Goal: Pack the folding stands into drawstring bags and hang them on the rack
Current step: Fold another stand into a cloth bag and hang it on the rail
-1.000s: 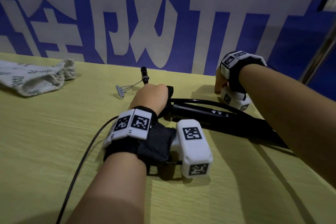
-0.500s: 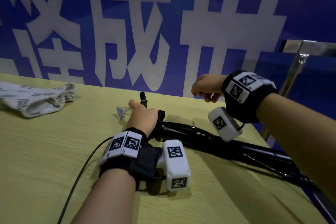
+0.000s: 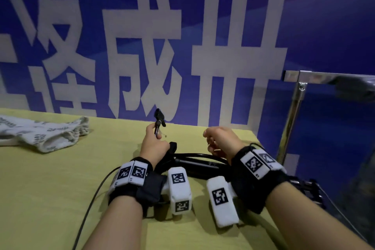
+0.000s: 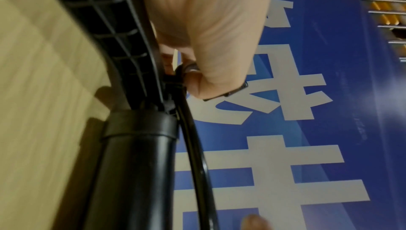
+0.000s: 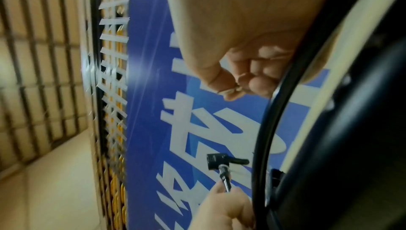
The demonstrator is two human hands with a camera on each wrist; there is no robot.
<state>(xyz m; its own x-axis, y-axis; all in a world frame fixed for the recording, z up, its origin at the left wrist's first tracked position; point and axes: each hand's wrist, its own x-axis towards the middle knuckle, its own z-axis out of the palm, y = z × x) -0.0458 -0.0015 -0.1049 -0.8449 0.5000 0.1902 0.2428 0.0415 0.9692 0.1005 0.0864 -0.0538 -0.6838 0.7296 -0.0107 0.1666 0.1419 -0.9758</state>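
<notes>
The black folding stand [image 3: 194, 165] lies flat on the yellow table [image 3: 46, 178], between the two wrists. The left hand [image 3: 155, 144] pinches its thin metal rod [image 3: 156, 130] and holds it up, maybe to fold it in. The right hand [image 3: 220, 142] is curled with fingertips together; whether it holds something tiny I cannot tell. The patterned drawstring bag [image 3: 44, 135] waits far left, still unfilled.

Banner-backed [image 3: 304, 26] workroom table [image 3: 50, 178]
</notes>
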